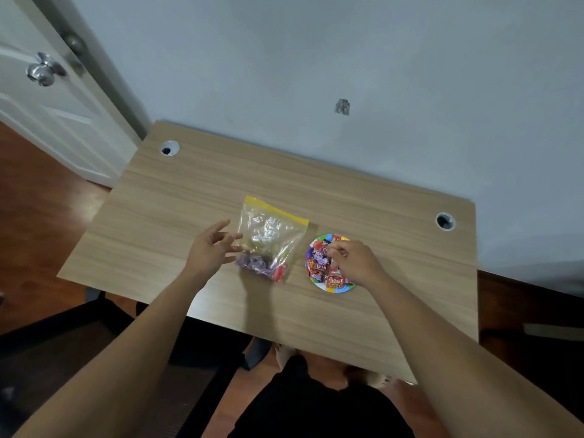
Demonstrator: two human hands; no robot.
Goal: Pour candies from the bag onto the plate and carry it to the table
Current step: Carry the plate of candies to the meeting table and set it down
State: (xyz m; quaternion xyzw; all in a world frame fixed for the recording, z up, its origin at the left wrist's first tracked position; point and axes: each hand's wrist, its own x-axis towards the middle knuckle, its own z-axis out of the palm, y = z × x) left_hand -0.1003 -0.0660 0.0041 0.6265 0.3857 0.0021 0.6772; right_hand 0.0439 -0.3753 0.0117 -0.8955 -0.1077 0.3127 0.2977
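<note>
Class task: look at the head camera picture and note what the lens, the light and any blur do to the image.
Head view: the wide lens bends the door and splays the desk edges; soft light leaves a faint shadow on the desk below the zip bag; the left hand is slightly motion-blurred; print on the candies on the plate is too soft to read.

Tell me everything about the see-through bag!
The bag is clear, crinkly plastic with a yellow zip strip along its far edge. It lies flat on the wooden desk, left of the plate. Purple and red candies sit in its near end. The left hand is at its left edge, fingers spread.
</note>
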